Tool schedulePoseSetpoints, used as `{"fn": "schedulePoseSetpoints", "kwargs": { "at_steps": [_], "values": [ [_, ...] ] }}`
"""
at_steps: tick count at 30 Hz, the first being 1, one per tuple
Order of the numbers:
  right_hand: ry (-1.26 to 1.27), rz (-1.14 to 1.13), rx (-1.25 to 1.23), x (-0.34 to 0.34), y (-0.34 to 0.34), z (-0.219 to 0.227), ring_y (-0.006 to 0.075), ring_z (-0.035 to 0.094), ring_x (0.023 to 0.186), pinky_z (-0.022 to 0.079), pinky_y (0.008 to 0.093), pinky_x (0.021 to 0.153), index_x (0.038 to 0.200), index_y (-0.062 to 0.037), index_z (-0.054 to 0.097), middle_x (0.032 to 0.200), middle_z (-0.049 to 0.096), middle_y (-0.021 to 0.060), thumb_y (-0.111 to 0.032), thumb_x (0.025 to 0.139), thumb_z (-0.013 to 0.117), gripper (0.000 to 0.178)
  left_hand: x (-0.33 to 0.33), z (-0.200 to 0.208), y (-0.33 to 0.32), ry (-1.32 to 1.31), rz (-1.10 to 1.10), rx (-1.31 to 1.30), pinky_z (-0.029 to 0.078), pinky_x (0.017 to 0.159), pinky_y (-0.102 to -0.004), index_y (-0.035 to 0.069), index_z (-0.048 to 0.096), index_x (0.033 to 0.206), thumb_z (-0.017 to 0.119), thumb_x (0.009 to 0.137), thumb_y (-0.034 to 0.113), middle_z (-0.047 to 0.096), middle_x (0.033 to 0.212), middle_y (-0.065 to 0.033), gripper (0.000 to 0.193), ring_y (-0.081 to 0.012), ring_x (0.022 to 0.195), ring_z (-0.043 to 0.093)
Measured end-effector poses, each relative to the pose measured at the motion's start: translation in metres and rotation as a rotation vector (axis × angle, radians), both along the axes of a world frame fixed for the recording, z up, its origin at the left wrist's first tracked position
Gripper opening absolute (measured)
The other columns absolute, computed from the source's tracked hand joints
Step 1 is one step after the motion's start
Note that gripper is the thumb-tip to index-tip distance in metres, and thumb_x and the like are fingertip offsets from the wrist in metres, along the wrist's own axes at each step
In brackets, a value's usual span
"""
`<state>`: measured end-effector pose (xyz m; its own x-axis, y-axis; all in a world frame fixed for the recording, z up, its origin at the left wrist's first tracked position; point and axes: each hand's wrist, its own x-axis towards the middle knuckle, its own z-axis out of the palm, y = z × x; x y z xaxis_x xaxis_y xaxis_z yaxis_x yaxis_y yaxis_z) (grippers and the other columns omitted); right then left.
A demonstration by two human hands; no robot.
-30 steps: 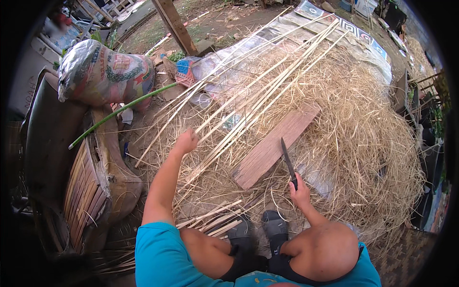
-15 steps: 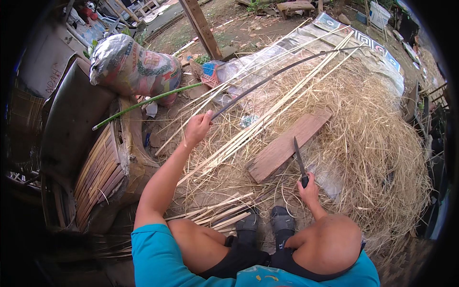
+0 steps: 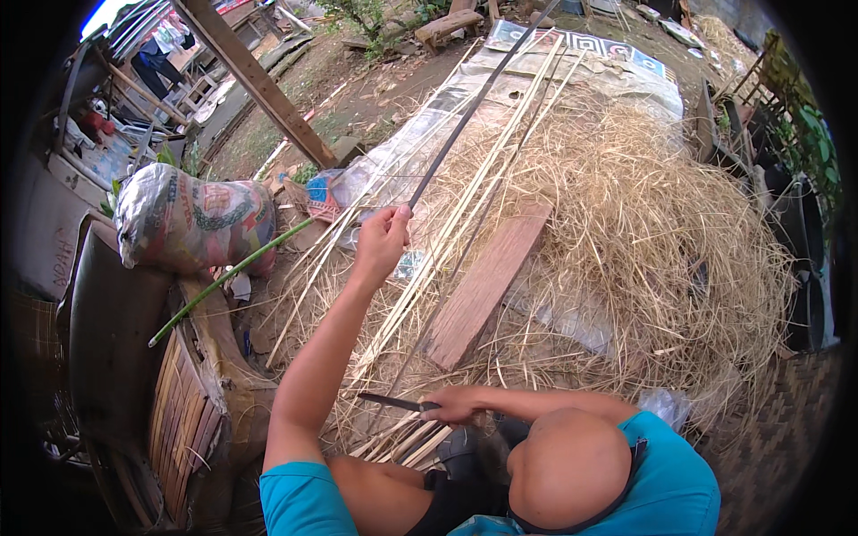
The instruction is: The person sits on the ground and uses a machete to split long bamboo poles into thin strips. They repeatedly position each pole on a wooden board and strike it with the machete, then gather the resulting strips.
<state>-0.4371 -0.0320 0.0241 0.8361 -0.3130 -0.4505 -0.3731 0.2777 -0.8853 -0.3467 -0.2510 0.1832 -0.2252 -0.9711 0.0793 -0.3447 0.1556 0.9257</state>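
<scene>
Yeah, your left hand (image 3: 382,239) had a dark strip (image 3: 490,86) pinched, and your right hand (image 3: 456,405) clutched a knife (image 3: 393,402).

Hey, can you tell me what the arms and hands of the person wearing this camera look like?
The left grip and right grip are ordinary bare hands, without gloves. Both forearms are uncovered, and I see no watch, bracelet or cable on either wrist. The left sleeve and right sleeve are short and plain turquoise.

One head-worn fisheye camera looks down and ahead.
</scene>
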Motion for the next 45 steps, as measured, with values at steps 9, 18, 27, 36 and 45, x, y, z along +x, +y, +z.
{"fn": "schedulePoseSetpoints", "kwargs": {
  "at_steps": [9, 18, 27, 36, 45],
  "values": [
    [-0.105, -0.084, -0.286, -0.068, 0.046, -0.005, 0.0245, 0.068, 0.074, 0.053, 0.0408, 0.07, 0.122, -0.0071, 0.058, 0.082, 0.067, 0.0123, -0.038, 0.093, 0.068, 0.044, 0.008, -0.12, 0.026, -0.101, -0.337, 0.956, 0.049, 0.053, -0.0295, 0.008, 0.067, 0.105, 0.058, 0.104, 0.039, 0.062, 0.073, -0.0054, 0.033, -0.0107, 0.061, 0.057],
    [-0.125, -0.674, 0.557, -0.093, 0.076, -0.044, 0.0132, 0.064, 0.07, 0.055, 0.0296, 0.062, 0.111, -0.0026, 0.057, 0.082, 0.064, 0.006, -0.025, 0.102, 0.06, 0.024, -0.135, -0.227, 0.014, -0.522, -0.279, 0.159, 0.05, 0.094, -0.0528, 0.001, 0.069, 0.112, 0.049, 0.102, 0.04, 0.068, 0.112, -0.0296, 0.045, -0.0464, 0.106, 0.065],
    [0.349, -0.979, 0.064, -0.15, -0.025, -0.002, 0.0151, 0.063, 0.064, 0.054, 0.0339, 0.056, 0.122, 0.0041, 0.053, 0.086, 0.066, 0.0091, -0.02, 0.102, 0.056, 0.031, -0.199, -0.227, 0.015, -0.442, -0.004, 0.23, 0.054, 0.088, -0.0515, 0.002, 0.073, 0.107, 0.054, 0.098, 0.021, 0.071, 0.108, -0.0254, 0.028, -0.0428, 0.102, 0.069],
    [0.265, -0.382, 0.173, -0.107, 0.044, -0.007, 0.0139, 0.064, 0.063, 0.054, 0.0312, 0.055, 0.115, 0.0057, 0.058, 0.082, 0.068, 0.0098, -0.023, 0.103, 0.053, 0.032, -0.209, -0.23, 0.023, -0.39, 0.072, 0.122, 0.055, 0.088, -0.0485, 0.002, 0.07, 0.109, 0.062, 0.097, 0.026, 0.071, 0.109, -0.0223, 0.028, -0.0396, 0.103, 0.069],
    [0.208, -0.09, -0.055, -0.093, 0.045, 0.001, 0.0151, 0.065, 0.066, 0.055, 0.0316, 0.057, 0.119, 0.0026, 0.06, 0.081, 0.069, 0.0083, -0.029, 0.099, 0.059, 0.038, -0.203, -0.227, 0.02, -0.451, -0.013, 0.146, 0.054, 0.091, -0.0477, 0.004, 0.07, 0.112, 0.052, 0.103, 0.032, 0.071, 0.112, -0.0202, 0.034, -0.0344, 0.106, 0.069]
  ]
}}
